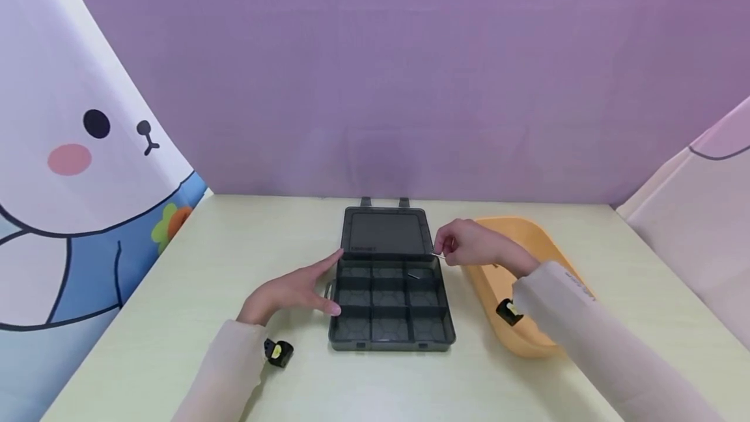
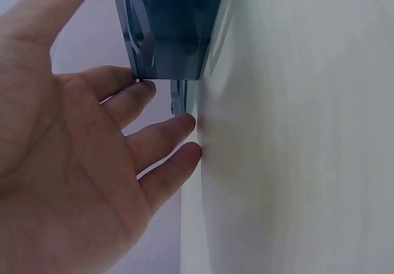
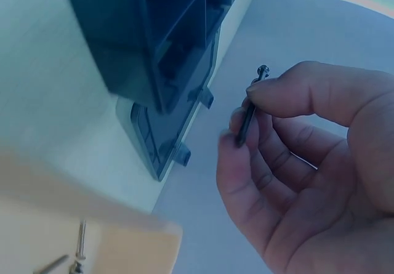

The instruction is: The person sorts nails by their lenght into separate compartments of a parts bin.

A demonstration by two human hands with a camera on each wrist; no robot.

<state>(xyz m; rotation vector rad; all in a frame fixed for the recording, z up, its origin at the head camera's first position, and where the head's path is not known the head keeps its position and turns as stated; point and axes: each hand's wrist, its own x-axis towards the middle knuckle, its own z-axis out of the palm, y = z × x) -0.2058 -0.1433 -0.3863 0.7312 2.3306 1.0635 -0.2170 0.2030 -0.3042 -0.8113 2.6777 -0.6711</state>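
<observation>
A dark translucent compartment box (image 1: 391, 346) lies on the table, its lid (image 1: 387, 232) folded back flat behind it. My left hand (image 1: 293, 292) is spread along the box's left side, fingertips at its back corner and thumb by the nearer part of the side. Between thumb and fingertips, my right hand (image 1: 469, 243) pinches a thin metal screw (image 3: 247, 117) just past the box's back right corner. One small screw (image 1: 414, 276) lies in the back right compartment.
To the right stands a yellow-orange tray (image 1: 530, 344), partly under my right forearm. Loose screws (image 3: 80, 240) lie in it. A purple cloth backdrop (image 1: 375, 83) rises behind the table, with a printed cartoon cloth (image 1: 117, 181) on the left.
</observation>
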